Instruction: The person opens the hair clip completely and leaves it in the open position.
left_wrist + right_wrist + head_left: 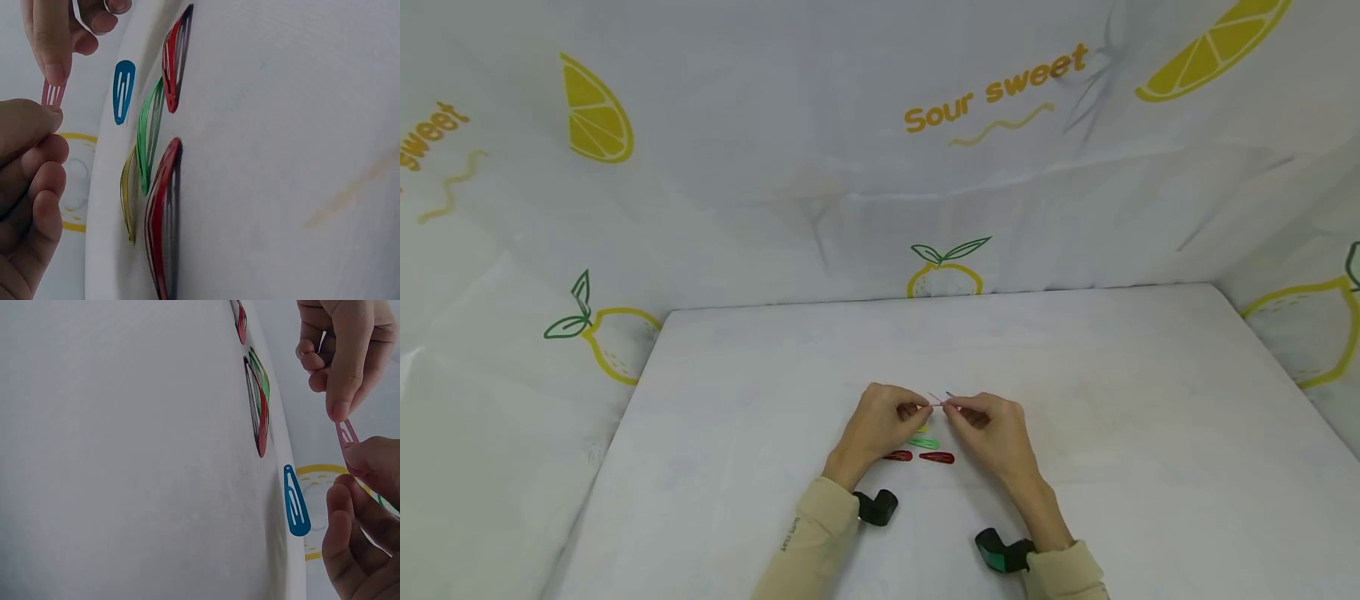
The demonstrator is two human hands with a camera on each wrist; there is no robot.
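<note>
Left hand (pixel 880 421): raised just above the white table (pixel 1150 433), fingers curled inward, thumb and forefinger pinched together on one end of the pink hair clip (pixel 52 92). The left wrist view shows the remaining fingers (pixel 37 187) folded loosely below the pinch, holding nothing else. A beige sleeve and a dark wrist strap sit behind the hand.

Pink hair clip (pixel 937 401): small, flat snap clip, held in the air between the two hands, clear of the table. In the right wrist view (pixel 345 433) it shows as a narrow pink strip between the tips of both hands.

Right hand (pixel 992 429): just right of the pink hair clip, fingers curled, thumb and forefinger closed on the clip's other end. In the right wrist view its fingertips (pixel 369 459) press on the clip from below.

Items on the table, placed relative to the pink hair clip:
- Blue hair clip (pixel 295 500): beyond it on the table, lying flat, apart from the others.
- Yellow hair clip (pixel 128 200): below it, toward the person, partly hidden by the hands in the head view.
- Green hair clip (pixel 922 442): just beside the yellow one, nearer the person.
- Two red hair clips (pixel 936 457): nearest the person, side by side, apart from each other.
</note>
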